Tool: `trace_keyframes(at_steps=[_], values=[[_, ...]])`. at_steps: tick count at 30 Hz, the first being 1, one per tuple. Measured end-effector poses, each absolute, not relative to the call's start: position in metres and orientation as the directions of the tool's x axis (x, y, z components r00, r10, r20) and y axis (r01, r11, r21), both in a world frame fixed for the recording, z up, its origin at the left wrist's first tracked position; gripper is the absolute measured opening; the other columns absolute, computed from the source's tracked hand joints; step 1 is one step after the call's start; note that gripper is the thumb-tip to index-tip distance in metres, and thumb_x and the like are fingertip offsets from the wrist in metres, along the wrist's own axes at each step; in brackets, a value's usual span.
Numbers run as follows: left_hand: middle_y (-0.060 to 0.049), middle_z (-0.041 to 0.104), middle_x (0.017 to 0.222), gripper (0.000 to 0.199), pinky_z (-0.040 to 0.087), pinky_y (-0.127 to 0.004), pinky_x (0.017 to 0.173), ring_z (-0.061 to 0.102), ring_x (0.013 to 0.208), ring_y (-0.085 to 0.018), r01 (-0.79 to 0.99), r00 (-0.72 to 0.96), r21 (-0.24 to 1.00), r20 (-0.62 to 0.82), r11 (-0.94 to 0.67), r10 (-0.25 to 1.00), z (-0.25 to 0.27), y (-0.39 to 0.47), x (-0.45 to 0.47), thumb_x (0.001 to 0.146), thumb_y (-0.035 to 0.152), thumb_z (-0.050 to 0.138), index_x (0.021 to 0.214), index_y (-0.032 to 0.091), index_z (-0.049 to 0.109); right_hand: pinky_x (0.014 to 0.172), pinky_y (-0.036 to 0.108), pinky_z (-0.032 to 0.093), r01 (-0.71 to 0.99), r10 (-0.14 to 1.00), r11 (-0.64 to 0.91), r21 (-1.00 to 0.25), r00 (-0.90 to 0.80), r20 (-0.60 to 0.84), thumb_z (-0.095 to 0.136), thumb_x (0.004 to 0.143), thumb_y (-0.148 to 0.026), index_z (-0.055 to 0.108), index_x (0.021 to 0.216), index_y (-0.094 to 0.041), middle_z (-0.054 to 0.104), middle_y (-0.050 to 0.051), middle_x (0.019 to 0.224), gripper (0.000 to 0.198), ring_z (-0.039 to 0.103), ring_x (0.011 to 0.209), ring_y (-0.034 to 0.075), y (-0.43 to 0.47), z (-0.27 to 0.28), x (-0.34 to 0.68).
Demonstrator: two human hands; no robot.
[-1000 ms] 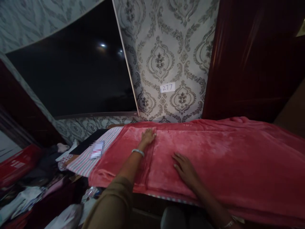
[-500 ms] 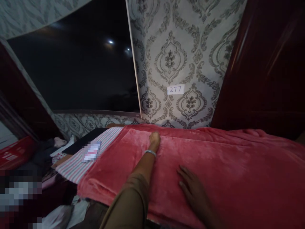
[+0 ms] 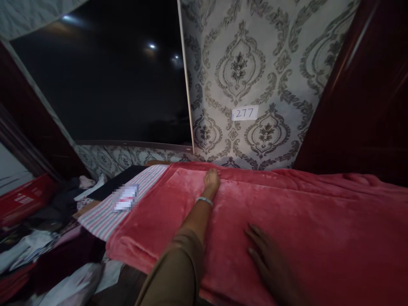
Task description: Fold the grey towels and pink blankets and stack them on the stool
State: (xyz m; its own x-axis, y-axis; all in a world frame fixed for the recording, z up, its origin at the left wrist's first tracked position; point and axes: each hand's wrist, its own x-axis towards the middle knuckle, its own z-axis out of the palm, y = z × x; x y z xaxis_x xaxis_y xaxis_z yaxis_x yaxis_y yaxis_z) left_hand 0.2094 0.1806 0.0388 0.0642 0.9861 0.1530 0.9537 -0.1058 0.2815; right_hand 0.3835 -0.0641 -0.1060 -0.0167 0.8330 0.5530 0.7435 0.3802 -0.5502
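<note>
A pink-red plush blanket lies spread in folded layers across the surface in front of me. My left hand, with a silver bracelet at its wrist, reaches to the far side of the blanket. Its fingers are curled closed on the edge of the upper layer. Nearer to me on the right, my right hand rests low over the blanket with its fingers stretched out and a little apart. Whether its palm presses on the cloth I cannot tell.
A striped cloth with a blurred white item lies at the blanket's left end. Clothes and a red box are heaped at left. Behind hang a large dark television and a paper marked 277.
The view has shifted slightly. My left hand remains closed at the blanket's far edge, and my right hand appears a little farther right and lower, still open.
</note>
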Motion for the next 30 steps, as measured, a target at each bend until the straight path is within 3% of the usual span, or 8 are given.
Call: trace_keyframes(at_steps=[6, 8, 11, 14, 19, 23, 27, 30], values=[[-0.016, 0.074, 0.115, 0.043, 0.051, -0.036, 0.095, 0.068, 0.110, -0.024, 0.948, 0.098, 0.300, 0.054, -0.109, 0.994, 0.054, 0.184, 0.199, 0.100, 0.041, 0.043, 0.111, 0.014, 0.075, 0.113, 0.059, 0.048, 0.746, 0.838, 0.379, -0.547, -0.025, 0.545, 0.062, 0.086, -0.044, 0.046, 0.150, -0.052, 0.057, -0.003, 0.147, 0.067, 0.047, 0.139, 0.039, -0.065, -0.104, 0.386], [-0.016, 0.073, 0.121, 0.045, 0.049, -0.036, 0.099, 0.066, 0.116, -0.025, 0.951, 0.078, 0.295, 0.069, -0.095, 0.995, 0.064, 0.182, 0.185, 0.100, 0.040, 0.040, 0.116, 0.016, 0.075, 0.112, 0.058, 0.048, 0.737, 0.838, 0.386, -0.555, -0.028, 0.545, 0.062, 0.086, -0.044, 0.044, 0.150, -0.055, 0.056, -0.005, 0.147, 0.067, 0.046, 0.140, 0.038, -0.066, -0.106, 0.389], [-0.016, 0.053, 0.152, 0.051, 0.031, -0.048, 0.119, 0.038, 0.148, -0.034, 0.964, -0.002, 0.263, 0.156, -0.040, 0.988, 0.063, 0.168, 0.152, 0.097, 0.041, 0.044, 0.142, 0.021, 0.059, 0.113, 0.058, 0.048, 0.717, 0.835, 0.405, -0.568, -0.036, 0.550, 0.061, 0.087, -0.042, 0.045, 0.150, -0.055, 0.058, -0.006, 0.145, 0.066, 0.047, 0.139, 0.038, -0.065, -0.111, 0.393], [-0.015, 0.024, 0.169, 0.071, 0.009, -0.068, 0.122, 0.009, 0.156, -0.045, 0.970, -0.104, 0.232, 0.133, 0.071, 0.986, 0.044, 0.151, 0.123, 0.094, 0.057, 0.045, 0.156, 0.024, 0.040, 0.113, 0.058, 0.047, 0.710, 0.829, 0.420, -0.566, -0.045, 0.558, 0.059, 0.089, -0.040, 0.050, 0.148, -0.053, 0.060, -0.005, 0.143, 0.061, 0.050, 0.138, 0.038, -0.062, -0.114, 0.395], [-0.015, 0.018, 0.170, 0.079, 0.003, -0.074, 0.119, 0.011, 0.154, -0.049, 0.966, -0.118, 0.228, -0.019, 0.119, 0.993, 0.036, 0.148, 0.109, 0.091, 0.067, 0.038, 0.159, 0.026, 0.035, 0.115, 0.059, 0.045, 0.731, 0.829, 0.410, -0.546, -0.048, 0.558, 0.053, 0.093, -0.040, 0.058, 0.143, -0.046, 0.063, 0.000, 0.141, 0.051, 0.053, 0.136, 0.037, -0.060, -0.107, 0.394], [-0.016, 0.019, 0.170, 0.081, 0.010, -0.072, 0.120, 0.013, 0.155, -0.046, 0.970, -0.006, 0.244, -0.040, 0.015, 0.999, 0.058, 0.126, 0.114, 0.092, 0.066, 0.038, 0.160, 0.025, 0.031, 0.113, 0.058, 0.045, 0.755, 0.831, 0.404, -0.516, -0.068, 0.552, 0.048, 0.095, -0.041, 0.065, 0.137, -0.032, 0.065, 0.007, 0.138, 0.046, 0.058, 0.131, 0.034, -0.059, -0.103, 0.395], [-0.004, 0.024, 0.170, 0.071, 0.006, -0.060, 0.126, 0.012, 0.158, -0.035, 0.948, 0.231, 0.225, -0.001, -0.225, 0.973, 0.050, 0.065, 0.128, 0.092, 0.063, 0.045, 0.157, 0.034, 0.038, 0.110, 0.058, 0.048, 0.746, 0.822, 0.426, -0.512, -0.083, 0.563, 0.046, 0.096, -0.043, 0.070, 0.129, -0.023, 0.066, 0.012, 0.135, 0.045, 0.061, 0.126, 0.033, -0.052, -0.102, 0.396], [-0.006, 0.020, 0.171, 0.069, 0.005, -0.067, 0.124, 0.009, 0.158, -0.037, 0.908, 0.382, 0.161, 0.062, -0.387, 0.922, 0.026, 0.028, 0.138, 0.096, 0.061, 0.041, 0.158, 0.031, 0.037, 0.110, 0.057, 0.047, 0.751, 0.821, 0.426, -0.504, -0.087, 0.565, 0.047, 0.096, -0.042, 0.071, 0.127, -0.021, 0.067, 0.013, 0.134, 0.044, 0.062, 0.125, 0.032, -0.048, -0.094, 0.390]])
